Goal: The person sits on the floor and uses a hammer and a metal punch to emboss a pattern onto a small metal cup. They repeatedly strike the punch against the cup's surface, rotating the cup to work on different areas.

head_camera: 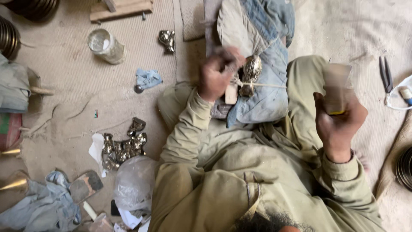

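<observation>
Head view: the left hand (pixel 216 75) is curled, blurred, touching a shiny metal piece (pixel 251 73) tied onto a blue padded cushion (pixel 262 101) just right of it. The right hand (pixel 339 122), well apart, grips 1 folded abrasive sheet (pixel 336 88).

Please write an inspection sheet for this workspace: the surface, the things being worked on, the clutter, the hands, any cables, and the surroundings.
Surface: dusty woven mat on the ground.
Job's things: shiny metal piece tied with string onto a blue cloth pad; small tan block.
Clutter: heap of metal pieces, jar, blue rag, scissors, plastic bag.
Hands: left hand at the metal piece, blurred; right hand fingers shut on the block.
Cables: nothing seen.
Surroundings: wooden board, stacked metal rings.
</observation>
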